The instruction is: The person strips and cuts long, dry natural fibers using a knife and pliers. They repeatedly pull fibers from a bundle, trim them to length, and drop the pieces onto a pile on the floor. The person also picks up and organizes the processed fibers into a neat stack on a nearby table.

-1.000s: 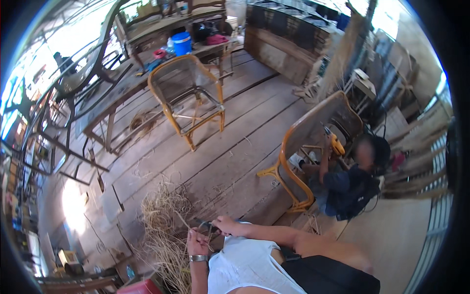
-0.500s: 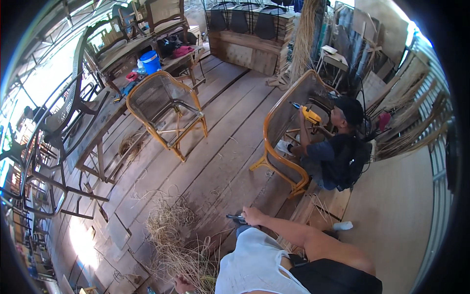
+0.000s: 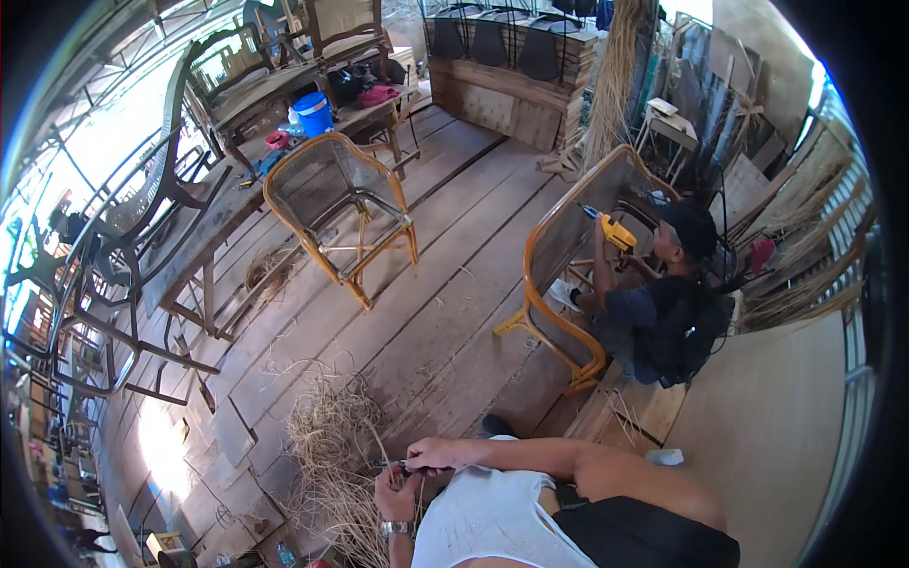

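Observation:
In front of my body, at the lower middle, my two hands meet. My right hand [image 3: 434, 453] is closed around a small dark hand tool [image 3: 401, 466] with a metallic tip, possibly pliers or cutters; its exact kind is too small to tell. Just below the tool, my left hand [image 3: 396, 494], with a metal watch at the wrist, is closed on a thin rattan strand [image 3: 377, 437] that runs up from the fingers. A tangled heap of loose rattan strands [image 3: 327, 426] lies on the plank floor beside my left hand.
Ahead stands a rattan armchair [image 3: 331, 175]. To the right, a person [image 3: 663, 303] holding a yellow power tool [image 3: 617, 233] crouches by a rattan settee [image 3: 559, 246]. A workbench [image 3: 194, 265] and dark chair frames [image 3: 95, 312] stand left; a plywood sheet [image 3: 767, 407] lies right.
My right hand has moved left and down with the dark tool. My left hand has come up from the heap's lower edge to meet it. The view has shifted slightly.

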A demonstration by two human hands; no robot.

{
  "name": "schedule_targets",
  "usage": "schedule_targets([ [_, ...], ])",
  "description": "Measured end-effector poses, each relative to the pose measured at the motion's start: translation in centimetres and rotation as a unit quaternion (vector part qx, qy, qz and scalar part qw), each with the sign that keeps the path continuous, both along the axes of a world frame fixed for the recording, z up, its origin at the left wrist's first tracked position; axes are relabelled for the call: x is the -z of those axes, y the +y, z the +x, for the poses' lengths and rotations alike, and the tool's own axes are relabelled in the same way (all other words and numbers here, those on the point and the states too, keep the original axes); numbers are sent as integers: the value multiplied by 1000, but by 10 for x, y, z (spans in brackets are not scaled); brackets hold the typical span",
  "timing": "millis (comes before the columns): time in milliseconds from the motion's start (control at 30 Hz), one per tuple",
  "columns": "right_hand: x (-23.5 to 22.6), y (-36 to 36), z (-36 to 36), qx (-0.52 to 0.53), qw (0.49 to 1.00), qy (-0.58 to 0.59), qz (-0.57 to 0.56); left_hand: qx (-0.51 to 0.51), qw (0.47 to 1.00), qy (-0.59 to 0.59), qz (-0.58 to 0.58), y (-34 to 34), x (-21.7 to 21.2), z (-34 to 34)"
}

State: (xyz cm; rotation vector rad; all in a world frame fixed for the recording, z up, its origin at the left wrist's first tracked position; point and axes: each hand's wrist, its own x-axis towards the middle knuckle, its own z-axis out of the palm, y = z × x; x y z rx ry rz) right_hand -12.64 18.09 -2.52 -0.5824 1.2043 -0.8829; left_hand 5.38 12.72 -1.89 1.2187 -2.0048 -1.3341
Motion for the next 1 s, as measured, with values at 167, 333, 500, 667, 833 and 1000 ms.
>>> schedule_targets([
  [167, -8, 4, -31, 32, 997, -58, 36, 25, 998, 18, 56, 18, -63, -50],
  [333, -4, 9, -44, 11, 999, -36, 25, 13, 1000, -1, 0, 19, -34, -66],
  [500, -12, 11, -53, 14, 996, 77, -29, 17, 999, -36, -12, 16, -24, -70],
  [667, -5, 16, -63, -41, 993, 99, -48, 24, 999, -4, -46, 15, -8, -72],
  [833, 4, 23, -65, -63, 970, 208, -112, 31, 998, 1, 46, 9, 25, -63],
  [1000, 6, 30, -59, -83, 930, 323, -155, 51, 993, 20, 105, 16, 14, -64],
])
